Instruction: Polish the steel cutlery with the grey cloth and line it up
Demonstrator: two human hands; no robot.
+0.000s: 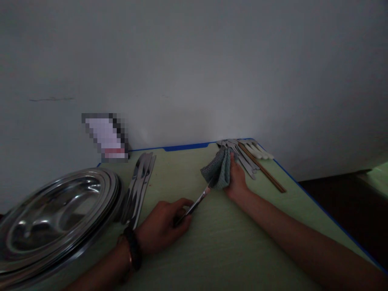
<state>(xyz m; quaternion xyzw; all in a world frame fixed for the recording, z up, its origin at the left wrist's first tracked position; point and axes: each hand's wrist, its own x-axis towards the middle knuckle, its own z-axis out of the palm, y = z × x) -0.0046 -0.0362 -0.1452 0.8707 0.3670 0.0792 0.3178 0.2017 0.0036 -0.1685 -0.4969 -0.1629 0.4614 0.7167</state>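
Observation:
My left hand [166, 222], with a dark bracelet at its wrist, pinches one end of a slim metal table knife [198, 201] above the table. The knife's other end goes into the folds of a grey-green checked cloth [222, 169], where it is hidden. Wrapped round the cloth from the right is my right hand [238, 178], its fingers mostly hidden behind it. Several metal knives [141, 182] lie side by side just beyond my left hand. Metal forks and spoons [244, 157] lie behind my right hand.
Stacked oval metal divided trays [60, 214] fill the table's left side. Brown chopsticks [263, 169] and white spoons [257, 149] lie at the far right. A blurred-out upright object [106, 137] stands by the wall [194, 81]. The pale green table [230, 250] has a blue edge.

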